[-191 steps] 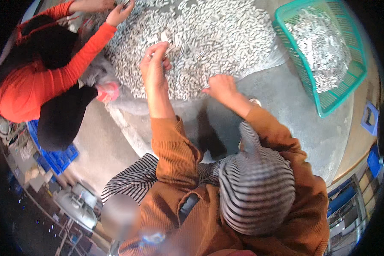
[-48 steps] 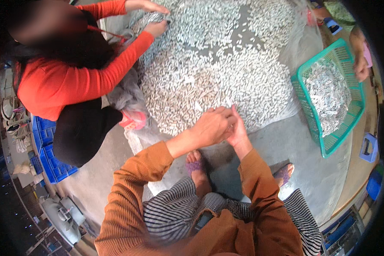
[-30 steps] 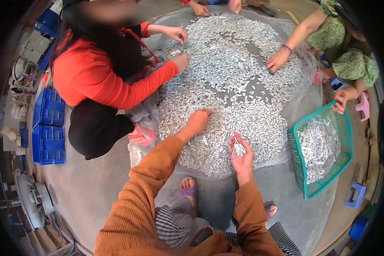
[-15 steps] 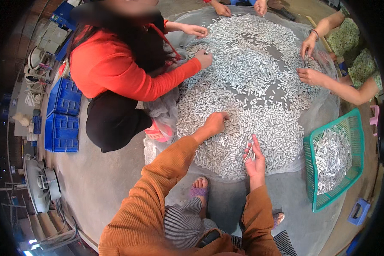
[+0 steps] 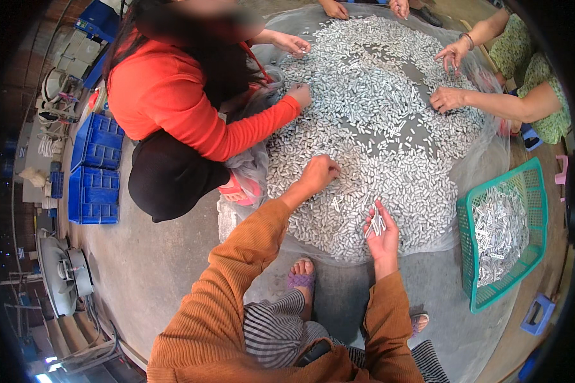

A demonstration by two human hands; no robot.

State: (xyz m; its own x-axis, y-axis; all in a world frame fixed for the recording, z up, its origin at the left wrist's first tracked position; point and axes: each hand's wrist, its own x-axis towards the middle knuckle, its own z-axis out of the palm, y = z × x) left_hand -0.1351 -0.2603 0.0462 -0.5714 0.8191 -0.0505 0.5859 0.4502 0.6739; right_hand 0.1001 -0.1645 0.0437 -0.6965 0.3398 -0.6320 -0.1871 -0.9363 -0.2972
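A broad pile of small silvery metal cylinders (image 5: 421, 191) lies spread on a sheet of translucent plastic. Over its near left part, my left hand (image 5: 316, 174) is closed with fingertips pinched together; whatever they hold, if anything, is too small to make out. Close to the pile's near edge, my right hand (image 5: 384, 244) is turned palm up, its fingers curled round several slim silvery metal pins (image 5: 377, 224). These look longer than most pieces in the pile. A few similar slim pieces (image 5: 337, 203) lie on the pile between my hands.
At the right stands a green plastic basket (image 5: 477, 297) holding many slim metal pieces. A person in a red top (image 5: 166, 96) works at the left, another in green (image 5: 543, 102) at the right. Blue crates (image 5: 94, 195) and a fan (image 5: 56, 271) stand far left.
My left hand has shifted slightly up and left over the pile. The pins in my right palm now show more plainly. The hands of the person at the right have moved left.
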